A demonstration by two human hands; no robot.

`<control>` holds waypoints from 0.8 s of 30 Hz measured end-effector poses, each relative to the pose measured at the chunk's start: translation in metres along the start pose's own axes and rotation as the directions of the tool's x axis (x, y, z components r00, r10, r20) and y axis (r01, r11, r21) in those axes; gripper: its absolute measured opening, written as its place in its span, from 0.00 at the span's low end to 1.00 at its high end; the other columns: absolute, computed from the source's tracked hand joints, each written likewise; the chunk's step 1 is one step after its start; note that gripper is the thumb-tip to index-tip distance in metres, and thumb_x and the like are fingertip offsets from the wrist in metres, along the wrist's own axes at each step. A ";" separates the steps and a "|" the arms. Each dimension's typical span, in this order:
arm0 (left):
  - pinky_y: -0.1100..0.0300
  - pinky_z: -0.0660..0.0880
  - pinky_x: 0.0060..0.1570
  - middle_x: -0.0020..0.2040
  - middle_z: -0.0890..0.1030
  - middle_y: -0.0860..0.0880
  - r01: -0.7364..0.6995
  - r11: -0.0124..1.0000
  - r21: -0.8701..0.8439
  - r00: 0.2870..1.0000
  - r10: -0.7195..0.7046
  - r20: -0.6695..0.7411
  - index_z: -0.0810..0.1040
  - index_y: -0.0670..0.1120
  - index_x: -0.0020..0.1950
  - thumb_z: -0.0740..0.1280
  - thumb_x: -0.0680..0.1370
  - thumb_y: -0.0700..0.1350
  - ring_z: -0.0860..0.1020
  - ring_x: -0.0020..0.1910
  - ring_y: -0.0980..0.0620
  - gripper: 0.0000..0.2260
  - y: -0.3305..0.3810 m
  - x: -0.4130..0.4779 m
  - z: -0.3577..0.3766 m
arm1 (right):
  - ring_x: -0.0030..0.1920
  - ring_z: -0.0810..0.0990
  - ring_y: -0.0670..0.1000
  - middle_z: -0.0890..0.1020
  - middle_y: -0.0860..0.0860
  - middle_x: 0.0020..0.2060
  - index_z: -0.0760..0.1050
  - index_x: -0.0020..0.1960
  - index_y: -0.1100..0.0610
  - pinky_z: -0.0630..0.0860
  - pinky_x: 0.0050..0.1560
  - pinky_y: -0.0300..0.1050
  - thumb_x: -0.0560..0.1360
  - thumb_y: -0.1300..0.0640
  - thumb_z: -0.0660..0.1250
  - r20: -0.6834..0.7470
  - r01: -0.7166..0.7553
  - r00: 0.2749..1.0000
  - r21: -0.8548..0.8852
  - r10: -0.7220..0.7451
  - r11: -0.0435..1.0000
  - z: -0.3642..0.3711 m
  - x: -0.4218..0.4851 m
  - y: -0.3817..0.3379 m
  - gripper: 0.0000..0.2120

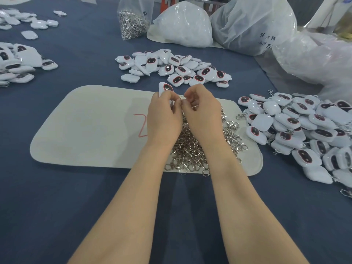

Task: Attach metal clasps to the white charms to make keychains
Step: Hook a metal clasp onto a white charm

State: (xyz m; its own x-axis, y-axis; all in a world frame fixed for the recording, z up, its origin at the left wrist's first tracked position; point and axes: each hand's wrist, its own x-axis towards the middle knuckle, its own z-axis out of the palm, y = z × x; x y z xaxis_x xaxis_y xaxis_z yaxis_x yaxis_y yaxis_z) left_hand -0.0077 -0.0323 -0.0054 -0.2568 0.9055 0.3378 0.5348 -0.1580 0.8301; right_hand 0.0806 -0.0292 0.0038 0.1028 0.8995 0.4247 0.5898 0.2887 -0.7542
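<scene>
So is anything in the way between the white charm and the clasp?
Nothing visible is. The left hand holds the white charm, and the right hand pinches a metal clasp right beside it. Whether they are already joined is hidden by the fingers.

My desk [76,197] is covered in dark blue cloth. A pale rounded mat [85,130] lies flat in front of me, marked in red, with a heap of metal clasps [192,149] on its right half. Just beyond the mat sits a pile of white charms [171,67]. A bigger right pile [304,130], some charms with clasps on, lies beside the mat, and a left pile [17,63] lies at the edge. At the far side stand a clear bag of clasps [133,21] and white plastic bags [184,25]
</scene>
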 end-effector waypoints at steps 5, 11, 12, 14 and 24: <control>0.66 0.60 0.40 0.49 0.70 0.50 -0.025 0.999 0.023 1.000 0.025 -0.013 0.77 0.43 0.51 0.62 0.80 0.43 0.68 0.44 0.56 0.06 0.000 0.000 0.001 | 0.40 0.76 0.51 0.79 0.51 0.41 0.71 0.43 0.53 0.75 0.44 0.48 0.73 0.63 0.65 -0.006 -0.002 1.000 -0.010 0.002 1.000 0.000 0.001 0.001 0.06; 0.80 0.60 0.40 0.52 0.75 0.48 -0.039 0.998 -0.049 0.999 0.038 -0.025 0.76 0.43 0.50 0.63 0.80 0.43 0.67 0.44 0.58 0.05 0.003 0.001 0.000 | 0.39 0.76 0.44 0.79 0.48 0.41 0.73 0.45 0.54 0.73 0.41 0.35 0.74 0.64 0.65 -0.003 -0.044 0.999 0.085 0.045 0.995 0.000 0.002 0.002 0.06; 0.82 0.59 0.40 0.52 0.75 0.47 -0.046 0.998 -0.045 0.999 0.045 -0.024 0.76 0.43 0.50 0.63 0.80 0.43 0.67 0.44 0.58 0.05 0.003 0.001 0.000 | 0.40 0.76 0.44 0.79 0.48 0.42 0.73 0.45 0.54 0.74 0.42 0.35 0.74 0.64 0.65 0.003 -0.055 0.998 0.110 0.055 0.992 0.000 0.002 0.002 0.06; 0.82 0.59 0.40 0.52 0.74 0.47 -0.052 0.998 -0.043 0.999 0.051 -0.018 0.76 0.43 0.50 0.63 0.80 0.43 0.67 0.44 0.58 0.05 0.003 0.001 0.000 | 0.42 0.78 0.46 0.80 0.48 0.42 0.74 0.45 0.54 0.76 0.44 0.38 0.75 0.65 0.65 0.004 -0.062 0.998 0.140 0.062 0.988 0.000 0.002 0.002 0.06; 0.82 0.60 0.41 0.53 0.76 0.47 -0.004 0.994 -0.110 1.000 0.002 -0.014 0.76 0.45 0.49 0.63 0.79 0.42 0.69 0.40 0.67 0.03 0.004 0.001 -0.002 | 0.37 0.75 0.40 0.78 0.43 0.37 0.72 0.43 0.53 0.72 0.39 0.28 0.75 0.64 0.65 0.053 -0.087 0.996 0.201 0.078 0.976 -0.001 0.004 0.004 0.08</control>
State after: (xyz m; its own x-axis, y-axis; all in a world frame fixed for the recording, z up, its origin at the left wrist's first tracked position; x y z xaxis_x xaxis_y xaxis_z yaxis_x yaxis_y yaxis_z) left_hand -0.0073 -0.0324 -0.0011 -0.2669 0.8996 0.3456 0.4439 -0.2036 0.8727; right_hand 0.0843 -0.0249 0.0025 0.1060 0.9354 0.3375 0.4055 0.2692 -0.8736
